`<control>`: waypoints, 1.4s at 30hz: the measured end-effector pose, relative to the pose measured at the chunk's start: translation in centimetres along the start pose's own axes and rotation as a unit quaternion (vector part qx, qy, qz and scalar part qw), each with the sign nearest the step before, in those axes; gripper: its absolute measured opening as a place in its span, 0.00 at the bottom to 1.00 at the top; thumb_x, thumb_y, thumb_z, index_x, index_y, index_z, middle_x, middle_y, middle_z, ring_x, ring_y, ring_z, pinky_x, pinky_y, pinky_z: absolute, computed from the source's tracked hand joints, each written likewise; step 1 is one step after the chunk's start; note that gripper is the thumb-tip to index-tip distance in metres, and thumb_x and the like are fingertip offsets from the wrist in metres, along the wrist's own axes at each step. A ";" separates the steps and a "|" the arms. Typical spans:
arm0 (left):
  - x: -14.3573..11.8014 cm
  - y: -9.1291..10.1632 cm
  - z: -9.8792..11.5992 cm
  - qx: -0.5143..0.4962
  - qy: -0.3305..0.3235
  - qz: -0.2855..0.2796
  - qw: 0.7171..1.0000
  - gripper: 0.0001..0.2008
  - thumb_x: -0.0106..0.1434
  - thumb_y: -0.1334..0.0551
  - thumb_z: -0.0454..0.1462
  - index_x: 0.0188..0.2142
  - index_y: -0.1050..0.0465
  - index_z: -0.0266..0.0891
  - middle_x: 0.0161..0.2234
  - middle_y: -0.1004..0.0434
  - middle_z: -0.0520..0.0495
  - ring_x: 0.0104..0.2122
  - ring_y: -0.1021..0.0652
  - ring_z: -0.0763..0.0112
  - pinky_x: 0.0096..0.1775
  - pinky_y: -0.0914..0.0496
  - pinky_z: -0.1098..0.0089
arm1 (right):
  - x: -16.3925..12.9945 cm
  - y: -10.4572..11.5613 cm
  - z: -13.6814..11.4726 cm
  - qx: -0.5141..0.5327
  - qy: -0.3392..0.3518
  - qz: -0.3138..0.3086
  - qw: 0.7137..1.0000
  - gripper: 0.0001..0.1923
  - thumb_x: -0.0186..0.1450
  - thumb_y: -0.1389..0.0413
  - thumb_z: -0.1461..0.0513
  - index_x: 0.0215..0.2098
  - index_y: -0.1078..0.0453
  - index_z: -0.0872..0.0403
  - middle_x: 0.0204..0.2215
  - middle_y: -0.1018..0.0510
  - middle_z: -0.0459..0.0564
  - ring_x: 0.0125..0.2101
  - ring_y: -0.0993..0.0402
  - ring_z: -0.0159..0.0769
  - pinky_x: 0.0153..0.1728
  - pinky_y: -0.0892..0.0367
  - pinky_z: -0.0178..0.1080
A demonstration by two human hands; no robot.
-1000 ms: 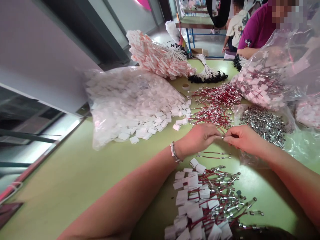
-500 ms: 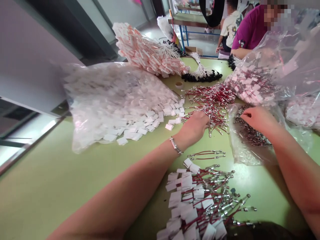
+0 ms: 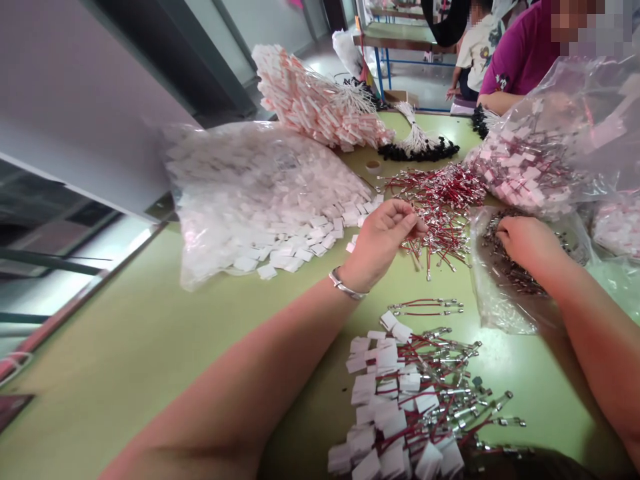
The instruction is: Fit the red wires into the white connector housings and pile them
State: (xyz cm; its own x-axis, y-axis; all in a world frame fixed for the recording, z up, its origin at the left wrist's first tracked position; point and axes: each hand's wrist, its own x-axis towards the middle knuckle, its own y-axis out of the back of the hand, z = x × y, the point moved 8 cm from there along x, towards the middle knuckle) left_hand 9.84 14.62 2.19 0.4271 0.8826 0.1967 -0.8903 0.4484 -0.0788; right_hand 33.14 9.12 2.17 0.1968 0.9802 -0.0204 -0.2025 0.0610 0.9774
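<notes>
My left hand (image 3: pixel 383 240) is up off the table w/ fingers (image 3: pixel 407 223) curled nearly closed, pinching a few red wires (image 3: pixel 425 257) that dangle below the fingertips, metal ends pointing down. Exact count in the pinch I can't tell, prob two or three. My right hand (image 3: pixel 527 243) sits inside the open clear bag of metal parts (image 3: pixel 520 280), fingers bent down into the contents; whether it has a piece gripped I can't tell, fingertips are hidden.

To do this bit well, imo: keep the pinch close to the wire ends so they don't swing, shake off extras so only one wire stays, and bring both hands together over bare table, not over the pile, so nothing tangles back in.

The wires: short, thin, red insulation, shiny silver terminals at the ends, light and floppy. The loose wire heap (image 3: pixel 435 200) lies just beyond my left hand, well tangled. Two wires (image 3: pixel 425 307) lie apart nearer me, side by side. Closer still, a pile of wires w/ white tags (image 3: pixel 400 400). To the left, a big bag of white tags (image 3: pixel 250 200) spilling onto the green table (image 3: pixel 150 347).
</notes>
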 end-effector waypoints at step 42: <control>-3.3 -5.0 -0.3 0.564 -0.137 -0.240 0.779 0.08 0.62 0.47 0.32 0.28 0.31 0.40 0.23 0.32 0.50 0.22 0.34 0.71 0.26 0.45 0.70 | -4.6 0.9 -8.2 0.595 0.060 -0.058 0.800 0.07 0.59 0.47 0.63 0.26 0.28 0.53 0.19 0.31 0.41 0.16 0.36 0.27 0.20 0.39 0.34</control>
State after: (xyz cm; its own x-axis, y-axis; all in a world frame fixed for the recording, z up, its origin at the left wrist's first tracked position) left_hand 12.91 9.52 1.60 0.8406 0.5196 0.1526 -0.2778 0.1718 0.9451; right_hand 24.17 6.24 1.41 0.0395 0.9963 -0.0757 0.8801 0.0012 0.4748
